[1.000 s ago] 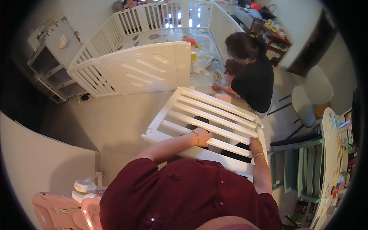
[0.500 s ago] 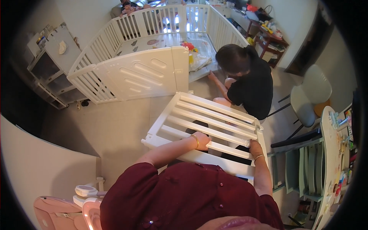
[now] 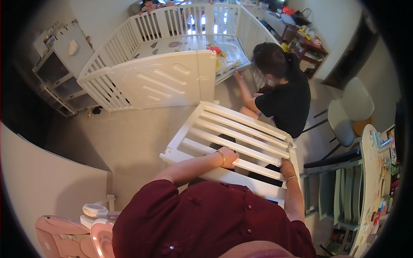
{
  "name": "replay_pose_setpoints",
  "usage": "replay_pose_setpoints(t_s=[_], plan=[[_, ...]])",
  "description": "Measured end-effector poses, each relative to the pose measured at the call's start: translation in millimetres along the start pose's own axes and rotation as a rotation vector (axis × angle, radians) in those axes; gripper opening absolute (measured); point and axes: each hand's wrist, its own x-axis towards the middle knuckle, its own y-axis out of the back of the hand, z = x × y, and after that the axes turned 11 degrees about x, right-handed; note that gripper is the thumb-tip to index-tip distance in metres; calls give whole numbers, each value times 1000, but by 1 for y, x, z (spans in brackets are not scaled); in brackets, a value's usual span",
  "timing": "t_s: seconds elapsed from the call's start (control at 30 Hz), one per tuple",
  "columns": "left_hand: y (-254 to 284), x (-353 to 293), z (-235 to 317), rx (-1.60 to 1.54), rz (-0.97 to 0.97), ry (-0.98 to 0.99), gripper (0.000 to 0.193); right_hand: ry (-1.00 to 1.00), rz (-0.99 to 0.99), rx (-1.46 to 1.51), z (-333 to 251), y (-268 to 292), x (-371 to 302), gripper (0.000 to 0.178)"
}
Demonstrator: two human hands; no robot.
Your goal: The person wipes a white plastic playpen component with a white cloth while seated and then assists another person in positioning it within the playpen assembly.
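Note:
In front of my body I hold a loose white slatted playpen panel, tilted, its far end raised toward the playpen. My left hand is closed round one of its slats near the middle. At the panel's right end, my right hand grips near the end rail; its fingertips are partly hidden. Beyond the panel stands the white playpen, with a gap at its near right corner. Beside that gap a person in a black top crouches, one hand at the edge of the play mat.
A child is at the playpen's far left. Red toys lie on the mat. To the right are a pale chair, a green folded rack and a cluttered table. A pink high chair stands at lower left, a grey cabinet further back.
The crouching person has shifted slightly right, head higher and turned more to the side. The view has shifted a little. My hands keep the same hold on the panel.

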Motion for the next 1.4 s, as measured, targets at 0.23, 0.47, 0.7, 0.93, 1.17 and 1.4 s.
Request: replay_pose_setpoints(t_s=[0.23,0.47,0.7,0.93,1.17,1.4], plan=[[0,1,0,8,-10,10,40,-45,-43,-23,5,-8,3,50],[2,1,0,24,-8,22,38,-57,16,11,-1,-13,7,50],[6,3,2,53,-27,-2,39,-95,-64,-91,-18,-40,32,51],[-3,8,-1,66,1,9,41,-38,-93,31,-86,-57,56,36],[0,10,-5,-76,-5,-11,58,59,7,109,-115,-66,57,29],[10,82,-4,-158,303,-163,47,133,25,130,-115,-69,52,27]])
